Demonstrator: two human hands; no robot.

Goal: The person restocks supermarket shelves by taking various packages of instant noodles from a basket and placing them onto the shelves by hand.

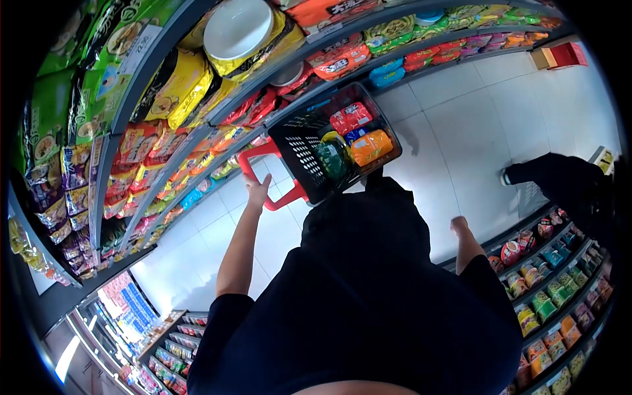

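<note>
My left hand (257, 191) is closed around the red handle (262, 153) of a black shopping basket (299, 148). The basket hangs or stands at an angle in front of my legs, close to the lower shelf. Inside it lie a red packet (351, 118), an orange packet (372, 147), a blue packet (356, 135) partly covered by the others, and a dark green and yellow pack (332, 157). My right hand (459, 225) hangs by my side above the floor, fingers curled in, with nothing visible in it.
Shelves of instant noodle packs (191, 85) run along the left, with a white bowl (238, 28) on one pack. More shelves of noodle cups (543, 306) stand on the right. Another person in dark clothes (559, 176) is at right. A red box (567, 55) sits on the tiled floor (461, 125).
</note>
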